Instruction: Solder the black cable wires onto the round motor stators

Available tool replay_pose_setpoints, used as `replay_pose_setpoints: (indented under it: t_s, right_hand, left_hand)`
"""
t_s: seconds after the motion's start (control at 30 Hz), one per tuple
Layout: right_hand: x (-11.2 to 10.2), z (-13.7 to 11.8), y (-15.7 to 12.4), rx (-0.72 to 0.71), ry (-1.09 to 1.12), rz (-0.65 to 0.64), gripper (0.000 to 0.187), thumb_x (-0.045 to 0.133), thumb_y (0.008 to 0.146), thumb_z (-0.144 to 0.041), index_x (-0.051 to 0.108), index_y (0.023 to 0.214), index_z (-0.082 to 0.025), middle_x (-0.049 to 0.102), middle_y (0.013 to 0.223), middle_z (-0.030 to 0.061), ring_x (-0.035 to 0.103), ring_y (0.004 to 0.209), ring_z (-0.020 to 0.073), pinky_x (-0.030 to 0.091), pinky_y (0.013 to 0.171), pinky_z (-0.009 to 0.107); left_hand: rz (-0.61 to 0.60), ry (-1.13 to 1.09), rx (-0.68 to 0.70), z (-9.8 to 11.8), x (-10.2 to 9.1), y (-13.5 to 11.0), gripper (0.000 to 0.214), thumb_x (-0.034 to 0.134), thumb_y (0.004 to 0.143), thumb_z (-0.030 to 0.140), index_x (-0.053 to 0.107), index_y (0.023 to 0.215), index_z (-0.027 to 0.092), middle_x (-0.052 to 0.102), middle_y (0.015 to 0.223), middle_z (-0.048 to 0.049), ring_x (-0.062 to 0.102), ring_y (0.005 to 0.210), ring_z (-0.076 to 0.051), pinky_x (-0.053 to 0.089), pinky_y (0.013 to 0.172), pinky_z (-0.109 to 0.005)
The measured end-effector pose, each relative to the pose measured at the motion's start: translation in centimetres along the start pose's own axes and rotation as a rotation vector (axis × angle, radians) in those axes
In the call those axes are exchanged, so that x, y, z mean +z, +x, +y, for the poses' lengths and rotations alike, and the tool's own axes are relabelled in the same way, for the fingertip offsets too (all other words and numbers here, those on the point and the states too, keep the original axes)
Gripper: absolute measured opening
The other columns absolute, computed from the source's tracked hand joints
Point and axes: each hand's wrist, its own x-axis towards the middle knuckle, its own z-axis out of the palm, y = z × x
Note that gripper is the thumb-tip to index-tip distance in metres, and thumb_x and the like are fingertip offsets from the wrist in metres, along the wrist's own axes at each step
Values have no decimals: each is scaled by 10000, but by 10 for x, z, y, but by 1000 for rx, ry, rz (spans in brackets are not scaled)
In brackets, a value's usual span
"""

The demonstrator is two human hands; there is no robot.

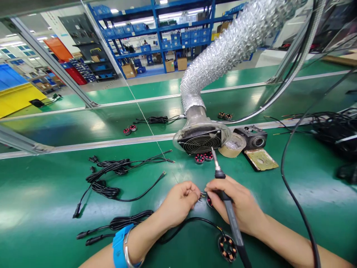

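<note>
My left hand point(181, 203) is closed in a pinch on thin stripped wires point(202, 195) at the end of a black cable. My right hand point(241, 204) grips a soldering iron point(216, 162) like a pen, its tip pointing up and away from me. Partly hidden between the two hands is a small motor stator point(209, 201). Nearer to me, another stator point(227, 247) with copper windings lies on the bench, joined to a black cable point(198, 219). Beside my left forearm is a coiled black cable point(131, 219) with plug ends.
A fume extractor point(200, 141) with a silver duct point(212, 67) stands ahead, with red-and-black stators point(199, 158) under it. To its right are a tape roll point(232, 145), an iron stand point(252, 137) and a yellow sponge point(262, 160). Coiled cables point(107, 190) lie left; the iron's cord point(284, 167) hangs right.
</note>
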Motion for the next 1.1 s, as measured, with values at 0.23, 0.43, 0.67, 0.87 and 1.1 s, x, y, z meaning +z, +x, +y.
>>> replay_pose_setpoints:
  t_s: [0.23, 0.43, 0.67, 0.87, 1.1]
  right_hand:
    - [-32, -20, -16, 143, 25, 12, 380, 522, 948, -126, 528, 1309, -245, 713, 934, 11, 664, 776, 129, 535, 713, 237]
    - [-37, -12, -42, 212, 26, 115, 244, 544, 924, -208, 645, 1143, -251, 673, 903, 33, 618, 736, 171, 482, 626, 285]
    - [-34, -7, -45, 196, 96, 107, 250, 557, 891, -131, 638, 1109, -223, 669, 886, 43, 621, 741, 188, 478, 644, 317]
    - [-34, -9, -43, 208, 83, 89, 256, 542, 886, -140, 639, 1105, -232, 673, 860, 52, 618, 709, 202, 477, 601, 333]
    - [-33, -12, -39, 188, 86, 87, 261, 539, 871, -130, 645, 1089, -225, 665, 840, 41, 618, 686, 188, 477, 580, 319]
  left_hand:
    - [30, 73, 4, -8, 1, 1, 173, 524, 851, 311, 546, 762, 165, 435, 600, 58, 357, 539, -90, 270, 517, -224]
    - [53, 99, -10, -8, 1, 2, 178, 505, 852, 305, 564, 770, 159, 419, 594, 60, 326, 534, -89, 242, 504, -227]
    - [44, 102, -4, -7, 1, 1, 182, 495, 859, 303, 571, 779, 158, 422, 607, 57, 329, 541, -90, 249, 512, -229]
    - [38, 106, -1, -8, 1, 0, 202, 491, 880, 316, 573, 784, 157, 429, 620, 54, 335, 546, -90, 256, 518, -228]
    - [32, 114, -11, -6, 2, -2, 202, 493, 889, 320, 576, 801, 158, 428, 626, 53, 332, 554, -92, 254, 518, -224]
